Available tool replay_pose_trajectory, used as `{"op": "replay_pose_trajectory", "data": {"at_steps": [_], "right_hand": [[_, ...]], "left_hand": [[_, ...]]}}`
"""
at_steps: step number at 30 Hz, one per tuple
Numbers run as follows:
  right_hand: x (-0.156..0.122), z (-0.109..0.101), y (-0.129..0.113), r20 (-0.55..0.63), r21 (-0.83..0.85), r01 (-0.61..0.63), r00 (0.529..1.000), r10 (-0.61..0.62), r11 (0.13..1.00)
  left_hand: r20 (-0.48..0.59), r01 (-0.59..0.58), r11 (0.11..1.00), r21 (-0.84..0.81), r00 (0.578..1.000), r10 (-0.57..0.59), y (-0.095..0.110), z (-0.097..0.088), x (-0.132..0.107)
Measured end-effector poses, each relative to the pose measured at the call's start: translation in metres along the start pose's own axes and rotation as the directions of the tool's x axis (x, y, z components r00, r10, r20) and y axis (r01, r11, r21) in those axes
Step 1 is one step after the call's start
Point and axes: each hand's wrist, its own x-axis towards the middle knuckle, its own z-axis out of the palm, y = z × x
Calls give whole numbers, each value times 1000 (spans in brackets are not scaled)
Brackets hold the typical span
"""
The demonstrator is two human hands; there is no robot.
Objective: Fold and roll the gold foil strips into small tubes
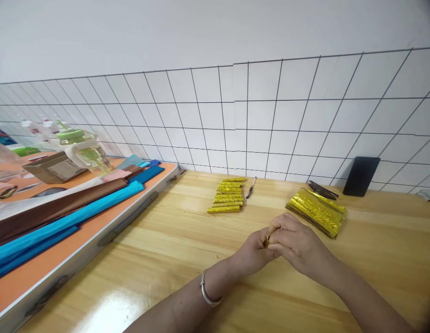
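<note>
My left hand [252, 252] and my right hand [295, 243] meet over the wooden table [187, 259], fingers closed together round a small piece of gold foil [267, 240] that barely shows between them. A silver bangle [208, 290] circles my left wrist. Beyond the hands lies a row of several rolled gold foil sticks [227, 196]. A stack of flat gold foil sheets [317, 211] rests just past my right hand.
A pen [251, 187] lies beside the rolled sticks. A black clip [322, 189] and a dark phone [361, 175] stand by the tiled wall. At left an orange board [44, 273] carries blue and brown paper rolls [62, 217], a cardboard box [53, 167] and a green-capped bottle [83, 149].
</note>
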Motion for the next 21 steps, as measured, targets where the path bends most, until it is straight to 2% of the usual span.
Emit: {"op": "replay_pose_trajectory", "data": {"at_steps": [3, 5, 7, 10, 12, 14, 18, 21], "right_hand": [[0, -8, 7, -100, 77, -99, 989, 106, 992], [-1, -16, 19, -219, 139, -208, 947, 235, 968], [-5, -22, 35, -337, 252, -285, 870, 360, 925], [-13, -23, 62, -448, 519, -295, 705, 550, 802], [-18, -17, 78, -413, 672, -281, 626, 662, 685], [-21, -8, 88, -367, 758, -266, 582, 726, 596], [-22, 9, 94, -294, 842, -228, 565, 771, 488], [-21, 19, 92, -253, 881, -211, 546, 799, 423]], "left_hand": [[-45, 22, 1000, 13, 999, -21, -8, -5, 1], [-128, -3, 1000, 11, 992, 4, -16, -11, 2], [-261, -45, 999, 0, 964, 43, -23, -19, 5], [-429, -76, 996, -55, 902, 46, -30, -29, 9], [-477, -83, 990, -112, 879, 20, -30, -31, 11], [-492, -74, 987, -145, 870, -7, -30, -32, 11], [-540, -43, 985, -166, 840, -54, -30, -31, 10], [-586, -30, 992, -123, 809, -49, -33, -33, 10]]}}
